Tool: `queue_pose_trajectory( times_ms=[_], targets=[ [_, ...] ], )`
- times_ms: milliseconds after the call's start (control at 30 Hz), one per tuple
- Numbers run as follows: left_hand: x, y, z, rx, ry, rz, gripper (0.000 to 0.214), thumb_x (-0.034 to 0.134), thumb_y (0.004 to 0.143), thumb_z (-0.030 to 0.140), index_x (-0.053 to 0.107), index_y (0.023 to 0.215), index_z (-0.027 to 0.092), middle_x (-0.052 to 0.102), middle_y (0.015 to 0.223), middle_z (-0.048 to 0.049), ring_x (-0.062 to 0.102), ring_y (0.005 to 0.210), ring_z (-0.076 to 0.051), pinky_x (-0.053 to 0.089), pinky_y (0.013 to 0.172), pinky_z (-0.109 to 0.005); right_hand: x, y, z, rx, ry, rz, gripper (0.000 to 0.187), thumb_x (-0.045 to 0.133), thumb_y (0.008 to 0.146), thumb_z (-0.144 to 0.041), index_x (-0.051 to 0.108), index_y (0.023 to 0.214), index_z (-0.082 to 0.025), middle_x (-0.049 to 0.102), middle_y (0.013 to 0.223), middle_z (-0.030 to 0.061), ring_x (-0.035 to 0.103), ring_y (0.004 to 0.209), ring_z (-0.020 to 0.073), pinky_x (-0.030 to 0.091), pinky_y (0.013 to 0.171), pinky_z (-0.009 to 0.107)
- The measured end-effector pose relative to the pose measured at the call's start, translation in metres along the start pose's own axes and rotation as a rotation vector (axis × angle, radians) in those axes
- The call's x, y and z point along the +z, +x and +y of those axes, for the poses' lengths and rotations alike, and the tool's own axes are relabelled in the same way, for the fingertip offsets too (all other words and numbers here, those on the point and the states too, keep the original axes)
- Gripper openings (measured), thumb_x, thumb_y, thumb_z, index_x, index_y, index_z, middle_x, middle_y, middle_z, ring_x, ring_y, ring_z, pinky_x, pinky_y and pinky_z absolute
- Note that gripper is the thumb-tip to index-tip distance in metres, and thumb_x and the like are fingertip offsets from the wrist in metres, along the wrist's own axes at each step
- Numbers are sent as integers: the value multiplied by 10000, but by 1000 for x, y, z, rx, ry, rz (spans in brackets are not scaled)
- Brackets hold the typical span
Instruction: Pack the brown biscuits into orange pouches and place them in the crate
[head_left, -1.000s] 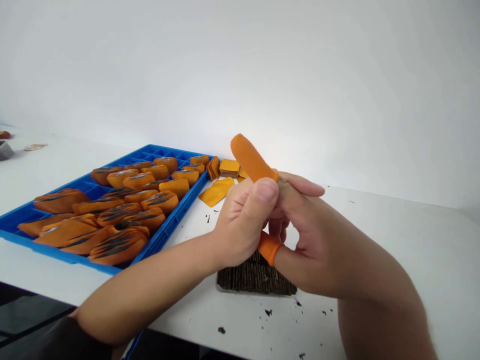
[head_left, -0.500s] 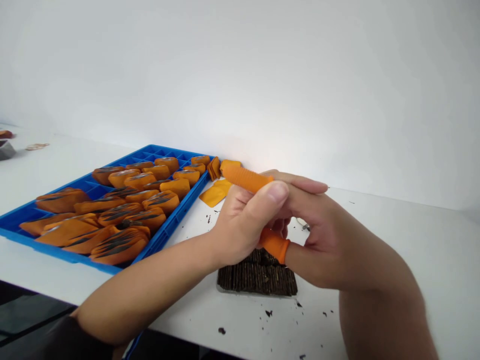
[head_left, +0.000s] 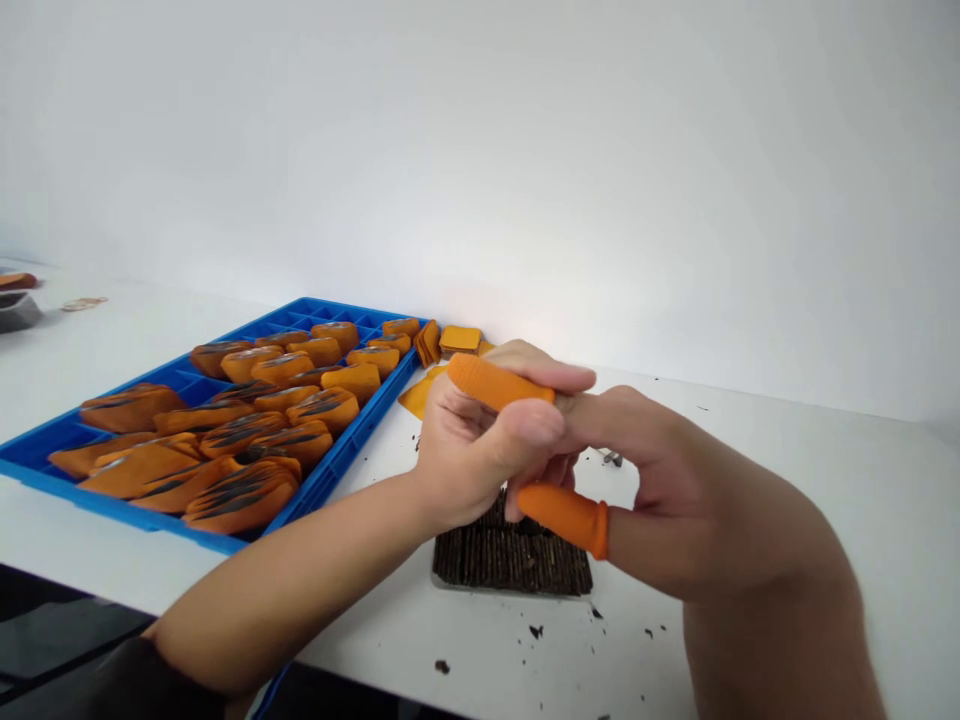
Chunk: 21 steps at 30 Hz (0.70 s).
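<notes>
The left hand point(head_left: 469, 455) is clamping the orange index cover point(head_left: 499, 382) near its rim, on the right hand's point(head_left: 675, 480) forefinger. The right thumb, wearing an orange thumb cover point(head_left: 566, 517), is standing apart; whether the hidden fingers are gripping anything, I cannot tell. Both hands are hiding the far part of the dark strips point(head_left: 517, 565). The left hand is partly covering a yellow sheet point(head_left: 417, 398).
</notes>
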<state>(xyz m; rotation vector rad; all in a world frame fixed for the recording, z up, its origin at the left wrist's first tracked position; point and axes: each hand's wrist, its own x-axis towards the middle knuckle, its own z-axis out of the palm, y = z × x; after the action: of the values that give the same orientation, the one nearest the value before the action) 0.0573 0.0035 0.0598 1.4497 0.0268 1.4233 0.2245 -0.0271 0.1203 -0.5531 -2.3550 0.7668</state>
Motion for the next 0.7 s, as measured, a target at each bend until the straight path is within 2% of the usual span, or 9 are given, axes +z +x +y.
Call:
queue_pose_trajectory(
  times_ms=[100,167,200,367,467,533,567,633,700],
  targets=[
    [-9,-1,-8,111,-52,-133,299,626,1072,555,772,1266,380,644,1006,-10,614,619,-66,616,523,-194,-1,2,3,-46,73,-58,247,685,863,-37,733,1003,-234,702,1034,22,712,1086,202,687,862,337],
    [-13,-2,-10,166,-54,-231,317,568,1107,516,744,1357,430,623,1173,-22,646,687,-52,617,539,-161,-1,4,4,-64,137,-88,234,682,885,-44,738,1013,-231,684,1066,25,702,1117,192,691,873,325],
    [-14,-2,-10,168,-51,-264,338,545,1116,521,728,1387,435,614,1185,-23,651,687,-46,617,545,-154,-1,5,3,-64,154,-99,236,676,894,-44,735,1021,-233,682,1051,19,701,1100,179,691,868,314],
    [-13,-3,-6,53,-113,-266,309,539,1118,531,712,1359,441,634,1130,2,655,541,-28,604,503,-166,0,9,2,-19,177,-102,224,624,908,-32,721,1009,-206,675,1012,9,716,878,108,665,701,217],
    [-15,-2,-6,24,-126,-287,307,586,1102,522,733,1350,415,629,1116,-3,701,589,-47,629,536,-175,-1,7,-1,32,168,-125,251,651,919,-61,721,1109,-209,725,979,2,735,801,100,679,712,224],
    [-15,-2,-8,0,-128,-338,332,619,1088,521,738,1380,417,630,1146,-11,715,619,-51,643,565,-188,-4,1,-5,127,132,-178,240,716,917,-136,734,1136,-232,774,967,1,769,816,130,698,716,243],
    [-15,-2,-10,-11,-139,-364,348,623,1088,521,732,1402,420,647,1099,-10,712,614,-55,641,575,-195,-6,-3,-7,184,90,-199,217,752,912,-187,748,1118,-251,791,971,-5,782,823,145,704,710,249],
    [-14,0,-11,-32,-170,-395,392,586,1106,534,699,1458,404,651,824,18,686,580,-77,646,636,-231,-10,-13,-11,258,-43,-172,147,806,911,-296,771,1053,-310,804,989,-43,793,852,161,710,728,259],
    [-12,3,-12,-70,-178,-397,454,546,1123,545,660,1514,346,552,597,52,636,538,-102,646,696,-284,-14,-22,-15,284,-160,-89,176,807,941,-385,778,1114,-393,807,1046,-79,792,912,172,716,793,282]
  ],
)
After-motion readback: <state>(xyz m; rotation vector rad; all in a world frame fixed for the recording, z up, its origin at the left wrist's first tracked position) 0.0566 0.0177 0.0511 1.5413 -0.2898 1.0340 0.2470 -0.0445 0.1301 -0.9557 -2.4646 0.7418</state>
